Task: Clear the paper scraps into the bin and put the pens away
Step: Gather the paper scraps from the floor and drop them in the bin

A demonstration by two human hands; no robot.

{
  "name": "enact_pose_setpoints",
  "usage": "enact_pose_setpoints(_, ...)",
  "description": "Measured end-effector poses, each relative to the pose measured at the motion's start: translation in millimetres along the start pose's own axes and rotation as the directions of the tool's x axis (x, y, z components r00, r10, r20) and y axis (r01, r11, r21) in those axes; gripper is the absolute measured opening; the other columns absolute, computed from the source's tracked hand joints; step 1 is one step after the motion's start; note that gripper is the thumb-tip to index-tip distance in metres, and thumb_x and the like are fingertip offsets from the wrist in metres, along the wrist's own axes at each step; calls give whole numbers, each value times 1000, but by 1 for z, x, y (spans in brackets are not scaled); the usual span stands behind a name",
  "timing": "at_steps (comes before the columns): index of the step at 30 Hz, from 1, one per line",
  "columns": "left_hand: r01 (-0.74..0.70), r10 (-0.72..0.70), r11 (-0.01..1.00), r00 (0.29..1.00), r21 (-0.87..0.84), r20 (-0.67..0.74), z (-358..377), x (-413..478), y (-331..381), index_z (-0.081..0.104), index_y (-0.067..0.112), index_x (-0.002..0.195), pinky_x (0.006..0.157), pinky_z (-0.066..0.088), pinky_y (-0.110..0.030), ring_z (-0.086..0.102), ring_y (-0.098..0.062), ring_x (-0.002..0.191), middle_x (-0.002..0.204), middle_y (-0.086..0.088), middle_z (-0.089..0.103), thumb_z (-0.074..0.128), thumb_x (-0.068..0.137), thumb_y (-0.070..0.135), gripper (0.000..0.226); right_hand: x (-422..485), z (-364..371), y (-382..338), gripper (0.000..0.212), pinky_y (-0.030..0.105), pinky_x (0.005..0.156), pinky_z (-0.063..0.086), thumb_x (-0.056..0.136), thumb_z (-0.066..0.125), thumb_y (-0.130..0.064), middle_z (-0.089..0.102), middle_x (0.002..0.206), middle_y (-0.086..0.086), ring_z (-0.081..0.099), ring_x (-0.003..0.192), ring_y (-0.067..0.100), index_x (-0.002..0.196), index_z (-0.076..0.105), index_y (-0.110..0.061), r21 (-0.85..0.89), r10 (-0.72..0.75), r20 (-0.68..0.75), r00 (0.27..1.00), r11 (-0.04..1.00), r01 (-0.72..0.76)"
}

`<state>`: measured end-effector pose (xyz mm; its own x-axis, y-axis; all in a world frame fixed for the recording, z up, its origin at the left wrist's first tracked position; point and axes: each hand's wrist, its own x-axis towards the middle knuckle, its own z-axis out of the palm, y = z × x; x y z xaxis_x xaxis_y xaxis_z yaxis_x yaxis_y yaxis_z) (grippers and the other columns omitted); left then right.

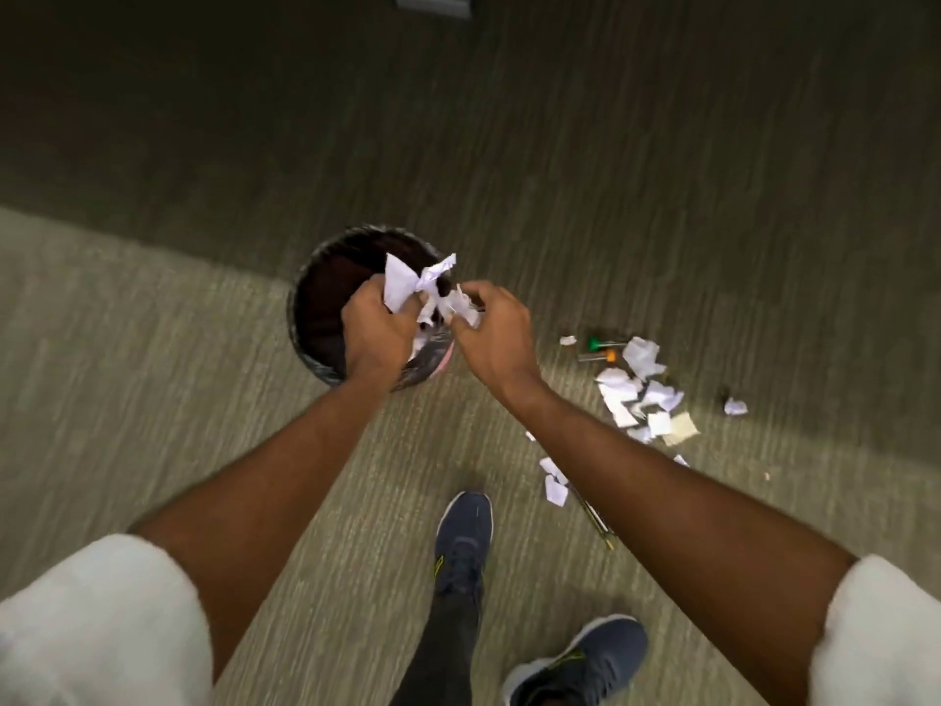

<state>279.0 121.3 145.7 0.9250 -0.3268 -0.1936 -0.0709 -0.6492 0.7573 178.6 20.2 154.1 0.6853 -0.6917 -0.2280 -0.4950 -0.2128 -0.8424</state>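
Now we hold both hands over the bin (326, 277), left grip (376, 332) and right grip (491, 331) bunched on scraps (420, 285), so they drop inside, not onto the floor (662, 170).

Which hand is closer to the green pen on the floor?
Right. The right hand is just left of the green pen; the left hand is farther left, over the bin.

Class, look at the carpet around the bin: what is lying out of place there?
Torn white paper scraps litter the carpet right of the round dark bin, with green-capped and orange-capped pens among them.
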Motion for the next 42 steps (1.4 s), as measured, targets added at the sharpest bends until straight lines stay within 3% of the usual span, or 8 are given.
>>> enact_pose_setpoints(7,60,-55,995,997,85,-60,-56,31,-48,72,2,90,55,33,-19,59,-16,73,80,-5,67,74,83,5,8,22,58,-23,41,22,89,43,86,73,-17,69,122,10,64,113,24,126,63,-10,85,296,129,946,948,-308)
enact_pose_setpoints(15,94,-96,993,995,75,24,-67,52,-79,73,7,115,86,56,-32,69,-19,99,110,-8,75,74,77,-1,38,29,90,-20,61,38,107,47,89,69,-10,57,135,5,54,123,19,145,47,-15,209,359,263,896,885,-416)
enact_pose_setpoints(18,124,-127,990,990,61,54,-60,57,-79,71,11,120,89,50,-20,61,-9,105,115,2,69,72,82,0,39,26,95,-16,54,43,106,49,90,69,-11,56,140,9,54,127,23,141,51,-14,208,335,257,907,897,-390)
enact_pose_setpoints(25,22,-28,998,995,66,94,-38,44,-78,71,11,113,97,56,-37,69,-21,108,118,-10,72,72,85,4,29,3,77,11,31,47,90,58,89,65,-8,69,105,1,69,99,24,118,64,-16,245,321,157,934,903,-352)
enact_pose_setpoints(29,-151,134,987,961,54,242,-1,-9,-67,73,10,106,94,56,-40,68,-20,99,106,-11,73,72,84,8,21,-46,43,64,27,39,90,56,87,64,-2,69,111,9,67,96,20,111,67,-13,105,251,116,961,959,-263)
enact_pose_setpoints(33,-237,175,970,820,45,545,54,-81,-72,68,11,114,97,50,-34,63,-26,105,115,-14,67,71,85,0,31,-112,-5,154,30,39,92,54,83,66,1,67,112,10,65,99,23,111,68,-9,-64,273,57,960,961,-269)
enact_pose_setpoints(37,-270,92,953,691,138,717,117,-147,-103,58,22,126,100,50,-44,59,-30,115,126,-10,58,81,75,9,58,-157,-51,252,33,44,97,51,81,71,-1,67,113,13,65,105,32,113,67,-5,-207,362,-48,931,908,-364)
enact_pose_setpoints(42,-242,-39,926,699,288,714,183,-212,-137,57,12,133,107,42,-41,52,-33,126,133,-12,54,83,78,22,62,-165,-75,332,38,34,98,40,76,64,-12,65,108,20,63,102,40,113,65,0,-309,324,-80,943,891,-333)
